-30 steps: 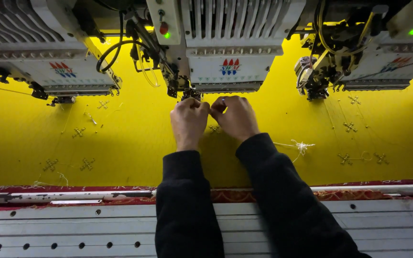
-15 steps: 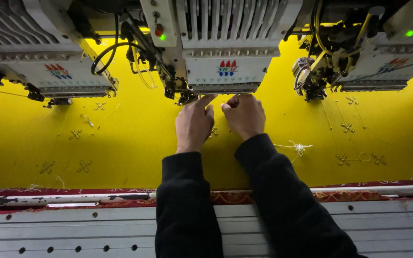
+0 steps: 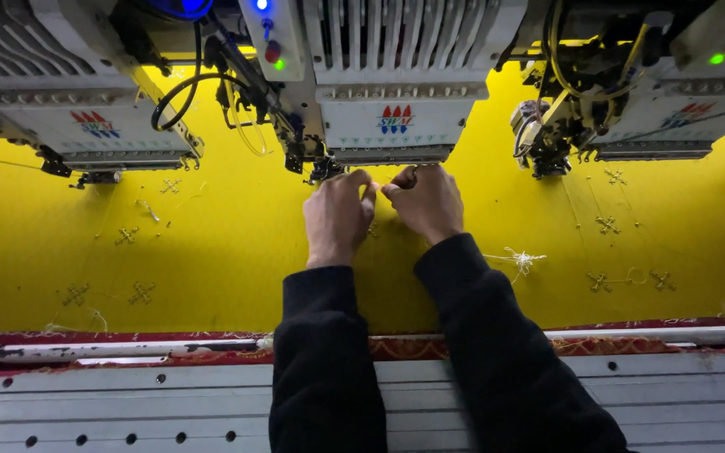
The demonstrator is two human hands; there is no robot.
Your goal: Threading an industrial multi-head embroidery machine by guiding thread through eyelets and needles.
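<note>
Left hand (image 3: 337, 216) and right hand (image 3: 426, 201), fingers pinched narrow, contents indiscernible, under middle embroidery head (image 3: 388, 126) at yellow fabric's (image 3: 211, 252) far edge.

Single view, head-worn camera. It looks steeply down and forward from above the person's own black-sleeved forearms, which enter from the bottom edge and run up to mid-frame. Nearest the lens, along the bottom: a grey perforated metal table edge (image 3: 127, 403). Beyond it, the stretched bright yellow fabric (image 3: 211, 252) fills the middle. At the top edge, farthest off, a row of white embroidery machine heads (image 3: 388, 109) faces the camera, cut off above. The range is close, arm's reach. No second view shares the scene.
</note>
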